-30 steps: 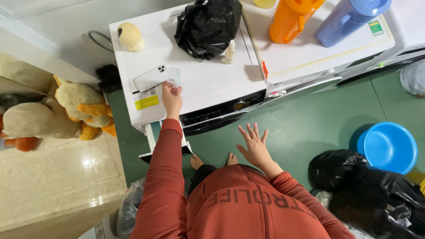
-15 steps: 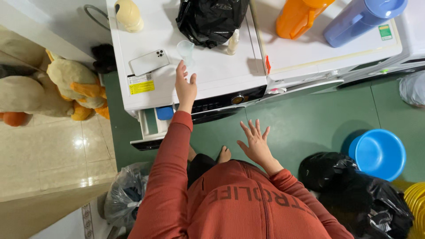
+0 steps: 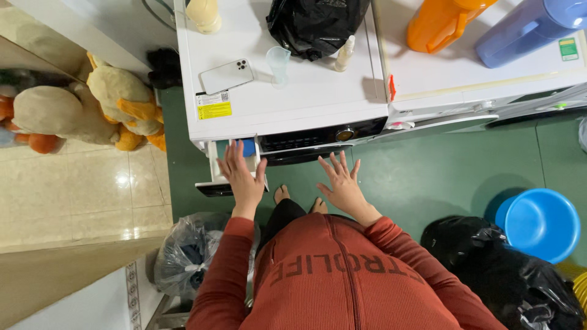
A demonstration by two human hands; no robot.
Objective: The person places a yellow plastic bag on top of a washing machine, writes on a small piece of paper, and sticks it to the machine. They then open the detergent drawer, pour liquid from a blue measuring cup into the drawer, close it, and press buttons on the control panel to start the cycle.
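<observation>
Hovering over the pulled-out white plastic detergent drawer (image 3: 215, 166) of the white front-loading washing machine (image 3: 287, 104), the left hand (image 3: 243, 176) is seen flat, fingers spread and pinching nothing. The drawer lies at twelve o'clock from that hand, directly under its fingertips, and its long axis runs from twelve to six o'clock, out of the machine's front toward the person. The right hand (image 3: 342, 186), likewise spread and empty, is held in the air at three o'clock from the left one, well apart from the drawer. The left hand is judged the nearer.
</observation>
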